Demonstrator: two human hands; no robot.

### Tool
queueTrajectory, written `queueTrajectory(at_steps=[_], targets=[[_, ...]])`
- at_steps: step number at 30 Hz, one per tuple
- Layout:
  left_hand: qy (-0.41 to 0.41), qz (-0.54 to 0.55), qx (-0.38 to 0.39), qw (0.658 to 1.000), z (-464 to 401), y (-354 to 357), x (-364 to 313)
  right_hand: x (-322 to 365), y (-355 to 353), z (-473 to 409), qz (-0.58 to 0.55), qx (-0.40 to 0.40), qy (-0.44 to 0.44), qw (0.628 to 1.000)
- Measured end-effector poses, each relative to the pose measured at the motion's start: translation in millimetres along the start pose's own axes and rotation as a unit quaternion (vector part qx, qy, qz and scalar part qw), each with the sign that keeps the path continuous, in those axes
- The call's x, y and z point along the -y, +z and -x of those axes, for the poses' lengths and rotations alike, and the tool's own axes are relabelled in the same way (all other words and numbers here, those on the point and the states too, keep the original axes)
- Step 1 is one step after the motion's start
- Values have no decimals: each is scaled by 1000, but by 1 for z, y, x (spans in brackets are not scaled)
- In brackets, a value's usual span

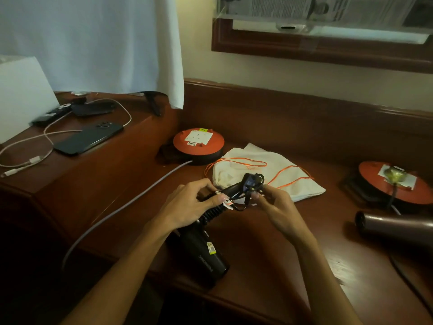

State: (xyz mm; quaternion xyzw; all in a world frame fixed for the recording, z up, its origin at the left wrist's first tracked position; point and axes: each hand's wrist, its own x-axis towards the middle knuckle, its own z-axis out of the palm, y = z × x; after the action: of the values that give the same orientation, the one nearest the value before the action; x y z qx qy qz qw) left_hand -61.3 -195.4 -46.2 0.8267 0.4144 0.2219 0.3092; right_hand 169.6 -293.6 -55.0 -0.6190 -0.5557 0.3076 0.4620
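The person is tidying the cord (239, 208) of a black hair dryer (203, 252), and the job looks nearly done. The hair dryer is low in the middle of the view. Its fat end seems to rest on the brown surface (269, 254), and its handle points up and away toward a white bag (281, 181). The left hand (187, 207) is curled round the handle and presses the wound cord against it. The right hand (274, 202) pinches the loose end of the cord just under the plug (249, 181), which sits at the top of the handle. To do this step well, the left hand should hold the loops tight so none slip off. The right hand should pull the last bit snug but not hard, because a sharp bend near the plug could hurt the wire. Then the plug should be tucked under a loop or laid flat along the handle, so it does not stick out. A small white tag (227, 202) hangs on the cord by the left thumb, and it should not get caught in the loops. The bag lies just behind the hands with its orange strings (234, 160) loose, and it is probably where the hair dryer goes next. A second hair dryer (398, 227) lies well apart on the right, out of the way.
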Motion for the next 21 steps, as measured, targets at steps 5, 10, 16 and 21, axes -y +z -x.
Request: queueTrajectory(at_steps=[5, 10, 16, 21], targets=[[-5, -61, 90, 994, -9, 3, -2, -12, -26, 10, -36, 45, 13, 998], [9, -195, 194, 961, -18, 5, -17, -18, -25, 17, 161, 110, 4, 981], [20, -379, 148, 913, 5, 0, -40, -23, -19, 22, 258, 133, 36, 956], [-205, -231, -43, 950, 87, 9, -23, 8, -5, 21, 233, 103, -54, 966]])
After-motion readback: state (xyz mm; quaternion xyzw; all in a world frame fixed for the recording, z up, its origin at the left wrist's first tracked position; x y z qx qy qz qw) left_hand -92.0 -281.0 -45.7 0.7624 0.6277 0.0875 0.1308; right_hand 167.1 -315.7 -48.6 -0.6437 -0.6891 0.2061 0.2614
